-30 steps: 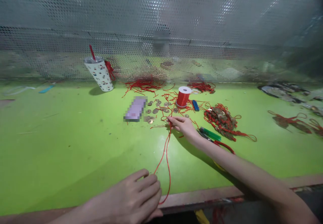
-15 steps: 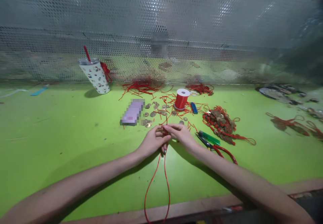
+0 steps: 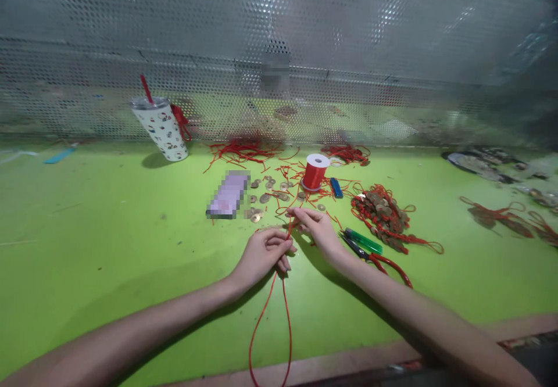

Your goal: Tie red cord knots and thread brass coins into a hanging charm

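Observation:
A thin red cord (image 3: 289,317) hangs in a long loop below my left hand (image 3: 270,252) and over the table's front edge. My left hand is closed, its thumb and fingers pinching the cord. Just up and to the right, my right hand (image 3: 314,227) pinches the cord's upper part between thumb and finger. A short stretch of cord runs between the two hands. Behind them stands a red spool (image 3: 315,174) with white ends. Several brass coins (image 3: 264,198) lie loose on the green table (image 3: 131,218).
Right of my hands are a green lighter (image 3: 364,240), red-handled pliers (image 3: 375,257), a blue lighter (image 3: 336,187) and a pile of corded coins (image 3: 383,212). A blurred purple object (image 3: 229,195) and a tumbler (image 3: 162,128) are left. A mesh screen (image 3: 218,73) stands behind.
My hands have moved apart: the right slightly up and to the right, the left slightly down. More cord shows between them. Both still pinch it.

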`<action>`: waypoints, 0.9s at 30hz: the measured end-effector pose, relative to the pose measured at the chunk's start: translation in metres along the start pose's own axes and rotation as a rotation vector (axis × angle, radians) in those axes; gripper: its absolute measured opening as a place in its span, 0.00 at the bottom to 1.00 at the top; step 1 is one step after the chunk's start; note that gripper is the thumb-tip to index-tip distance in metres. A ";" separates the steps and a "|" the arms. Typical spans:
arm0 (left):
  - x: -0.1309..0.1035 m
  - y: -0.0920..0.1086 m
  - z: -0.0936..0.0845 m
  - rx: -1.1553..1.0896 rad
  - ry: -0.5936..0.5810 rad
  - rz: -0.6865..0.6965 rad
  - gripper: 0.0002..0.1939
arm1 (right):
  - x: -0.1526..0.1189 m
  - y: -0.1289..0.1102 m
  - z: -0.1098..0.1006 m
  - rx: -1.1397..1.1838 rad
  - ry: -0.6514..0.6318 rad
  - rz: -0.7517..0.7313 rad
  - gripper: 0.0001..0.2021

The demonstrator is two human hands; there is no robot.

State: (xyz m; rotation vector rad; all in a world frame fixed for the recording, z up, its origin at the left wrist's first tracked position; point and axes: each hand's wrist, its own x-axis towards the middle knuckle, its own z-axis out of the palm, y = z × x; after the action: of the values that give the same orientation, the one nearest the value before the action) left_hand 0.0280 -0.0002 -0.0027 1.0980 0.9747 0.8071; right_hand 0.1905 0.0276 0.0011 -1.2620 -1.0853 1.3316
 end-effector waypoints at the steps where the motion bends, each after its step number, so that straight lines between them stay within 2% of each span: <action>1: -0.002 0.000 0.000 0.002 -0.003 -0.013 0.15 | 0.001 0.001 -0.001 0.021 0.006 0.005 0.15; 6: -0.010 -0.001 0.001 0.005 -0.005 -0.079 0.14 | 0.004 0.004 -0.004 0.061 0.039 0.014 0.15; 14: -0.011 0.004 0.001 0.059 -0.005 -0.199 0.10 | -0.001 -0.005 -0.002 -0.068 0.045 -0.041 0.17; 19: -0.013 0.004 0.001 0.052 0.024 -0.138 0.09 | -0.003 -0.002 -0.001 -0.191 0.086 -0.197 0.15; 23: -0.013 -0.002 0.001 0.012 0.060 -0.054 0.11 | -0.006 0.004 -0.002 -0.391 0.139 -0.338 0.15; 27: -0.013 -0.007 0.001 0.007 0.072 -0.003 0.15 | -0.014 0.006 0.002 -0.638 -0.021 -0.336 0.22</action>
State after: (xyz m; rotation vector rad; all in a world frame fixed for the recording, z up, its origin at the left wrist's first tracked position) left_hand 0.0247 -0.0144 -0.0065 1.0794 1.0397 0.8467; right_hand 0.1884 0.0128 -0.0028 -1.4250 -1.7338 0.7633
